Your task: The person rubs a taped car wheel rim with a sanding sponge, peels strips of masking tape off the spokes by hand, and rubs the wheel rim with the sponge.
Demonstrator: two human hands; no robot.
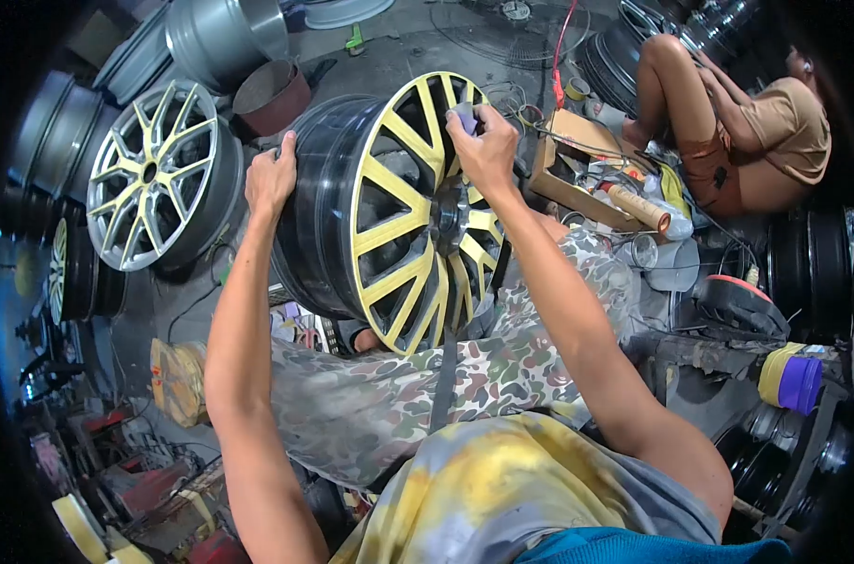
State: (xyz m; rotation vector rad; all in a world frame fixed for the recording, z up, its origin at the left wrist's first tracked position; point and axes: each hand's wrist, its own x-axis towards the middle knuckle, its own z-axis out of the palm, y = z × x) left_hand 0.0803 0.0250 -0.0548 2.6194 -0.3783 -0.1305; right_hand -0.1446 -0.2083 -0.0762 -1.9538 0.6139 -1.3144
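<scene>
A black wheel rim (pixel 328 197) stands tilted between my legs, its spoked face covered in yellow and turned to the right. My left hand (pixel 272 175) is closed on the back edge of the barrel, with the fingertips partly hidden. At the upper part of the spoked face, my right hand (pixel 486 146) pinches a small purple-grey pad (pixel 465 115) against or close to the outer lip. Camouflage trousers lie beneath the rim.
A silver rim with yellow-tinted spokes (pixel 150 174) stands to the left, near a dark red bucket (pixel 271 98). At right are a cardboard box (pixel 577 141) of supplies, a round sanding disc (pixel 742 305) and tape rolls (pixel 789 378). Another person (pixel 775 132) sits at upper right.
</scene>
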